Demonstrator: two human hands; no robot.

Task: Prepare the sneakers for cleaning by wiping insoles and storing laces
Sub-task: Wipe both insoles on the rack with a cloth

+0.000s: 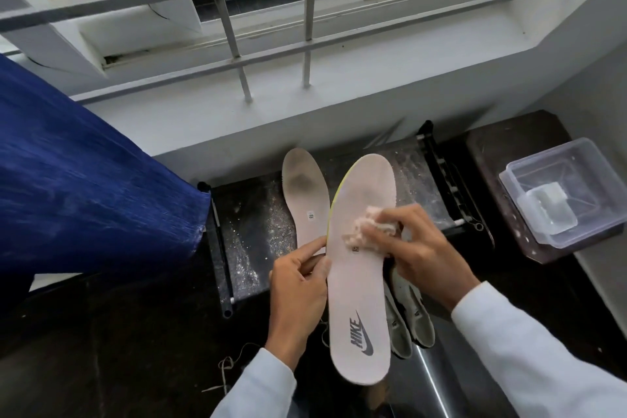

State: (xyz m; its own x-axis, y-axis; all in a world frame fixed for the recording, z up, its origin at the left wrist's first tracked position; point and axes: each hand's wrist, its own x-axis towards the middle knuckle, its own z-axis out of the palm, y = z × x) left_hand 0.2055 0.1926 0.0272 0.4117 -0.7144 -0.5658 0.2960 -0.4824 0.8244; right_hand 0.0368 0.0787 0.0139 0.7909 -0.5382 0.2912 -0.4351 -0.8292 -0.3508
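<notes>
Nearest the camera is the heel end of the held insole (pixel 359 295), logo up, its long axis running away from the person toward the window wall. At its left edge the left hand (pixel 298 292) pinches the rim between thumb and curled fingers, steadying it. On its right side the right hand (pixel 420 248) clutches a crumpled cloth (pixel 369 227) and presses it onto the upper middle of the surface, just beyond a small square label.

Wiping looks to be in progress, and the toe half beyond the cloth shows faint grey marks. The next stroke should therefore run along the long axis, away from the person. The right hand is the nearer one to that patch.

Just left of the held insole and farther out, a second insole (pixel 303 193) lies flat on a dark speckled table (pixel 258 231). Its forefoot is plainly soiled, so it probably needs wiping too. Below the held insole on its right, the sneakers (pixel 407 316) lie partly hidden. To its lower left a thin lace (pixel 227 366) trails loose. Well off to its right sits a clear plastic box (pixel 559 200), a likely place for the laces
</notes>
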